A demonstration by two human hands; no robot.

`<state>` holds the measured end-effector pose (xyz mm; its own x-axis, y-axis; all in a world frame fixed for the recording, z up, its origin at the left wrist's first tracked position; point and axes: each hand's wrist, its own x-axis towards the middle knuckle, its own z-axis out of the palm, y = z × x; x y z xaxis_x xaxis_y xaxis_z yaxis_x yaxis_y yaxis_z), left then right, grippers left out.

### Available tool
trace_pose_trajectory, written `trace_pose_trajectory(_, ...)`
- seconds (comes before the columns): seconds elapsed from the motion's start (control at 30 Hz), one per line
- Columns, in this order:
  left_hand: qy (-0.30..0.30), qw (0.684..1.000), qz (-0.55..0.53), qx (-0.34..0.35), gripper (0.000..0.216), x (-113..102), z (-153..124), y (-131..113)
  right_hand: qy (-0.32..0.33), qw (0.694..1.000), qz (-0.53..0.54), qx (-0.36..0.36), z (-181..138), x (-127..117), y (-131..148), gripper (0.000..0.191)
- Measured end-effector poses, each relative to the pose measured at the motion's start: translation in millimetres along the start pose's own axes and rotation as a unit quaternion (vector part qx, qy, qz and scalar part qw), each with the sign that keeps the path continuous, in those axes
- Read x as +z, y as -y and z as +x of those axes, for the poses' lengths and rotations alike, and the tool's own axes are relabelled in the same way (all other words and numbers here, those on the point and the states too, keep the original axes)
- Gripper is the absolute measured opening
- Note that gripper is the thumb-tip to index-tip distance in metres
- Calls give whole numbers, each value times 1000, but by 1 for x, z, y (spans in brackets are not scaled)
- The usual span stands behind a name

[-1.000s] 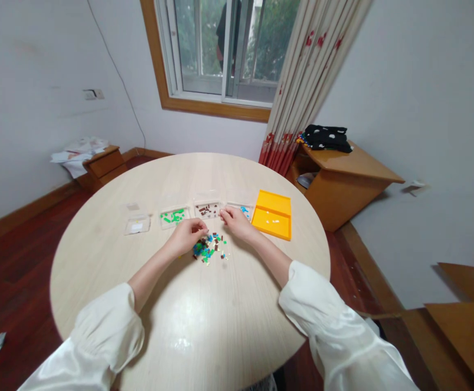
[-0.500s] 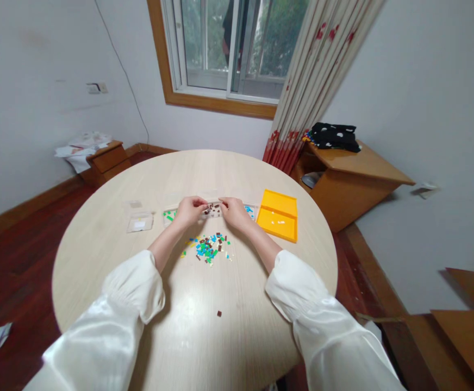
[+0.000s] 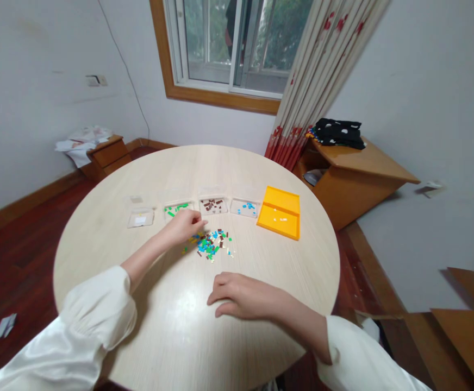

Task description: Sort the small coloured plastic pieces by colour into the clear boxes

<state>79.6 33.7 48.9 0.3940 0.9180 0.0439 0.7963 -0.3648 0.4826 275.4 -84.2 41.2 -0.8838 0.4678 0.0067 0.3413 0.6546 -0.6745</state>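
Note:
My left hand (image 3: 184,225) hovers at the upper left edge of a mixed pile of small building bricks (image 3: 209,245) in green, blue, brown, yellow and cream. Its fingers are loosely bent, with nothing visible in them. Lower down, my right hand (image 3: 241,296) is low over the bare tabletop, fingers bent and a gap showing between thumb and forefinger. Beyond the pile stand clear boxes: one with green bricks (image 3: 175,208), partly behind my left hand, one with brown bricks (image 3: 213,206) and one with blue bricks (image 3: 247,207).
On the round table (image 3: 98,239), an open yellow case (image 3: 280,220) with a few white pieces lies at the right. Another clear box (image 3: 140,218) with a white label is at the left. A wooden cabinet (image 3: 355,179) stands beyond the table's right edge.
Both hands have left the brown-brick box. My left hand came back to the pile; my right hand moved down toward me, covering where a lone brown brick lay.

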Motion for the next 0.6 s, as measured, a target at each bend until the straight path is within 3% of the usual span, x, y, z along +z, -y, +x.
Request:
trace_pose_trajectory(0.1, 48, 997, -23, 48, 22, 8, -33, -3, -9, 999, -28, -12, 1, 13, -2, 21)
trace_pose_trajectory(0.27, -22, 992, -3, 123, 16, 29, -67, 8, -50, 997, -62, 15, 2, 8, -2, 21)
trace_pose_trajectory(0.5, -82, 980, 13, 181, 14, 42, -78, 17, -16, 999, -49, -16, -6, 9, 0, 15)
trace_pose_trajectory(0.6, -80, 980, 28, 182, 16, 43, -77, 14, -43, 998, -53, -3, -7, 9, -4, 18)
